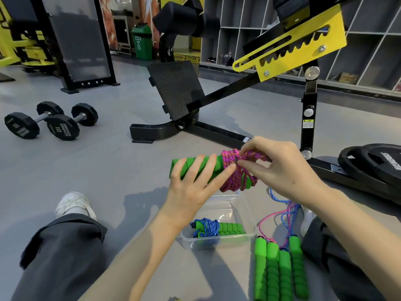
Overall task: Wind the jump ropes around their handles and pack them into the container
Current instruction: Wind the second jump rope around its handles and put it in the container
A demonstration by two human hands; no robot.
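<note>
Pink rope (230, 170) is being held above the container (188, 242), looking soft, light and springy around its foam handles (175, 168). Left hand (191, 185) is curling round those handles; right hand (280, 170) is pinching the loose turn, probably the best hold.

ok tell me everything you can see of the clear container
The clear container is a see-through plastic box, rectangular with rounded corners, open-topped, no lid in view. It sits flat on the grey floor, close in front of the person. Inside lies one wound jump rope: blue cord wrapped round green foam handles. The left forearm overlaps its left end in view; contact cannot be told.
</note>
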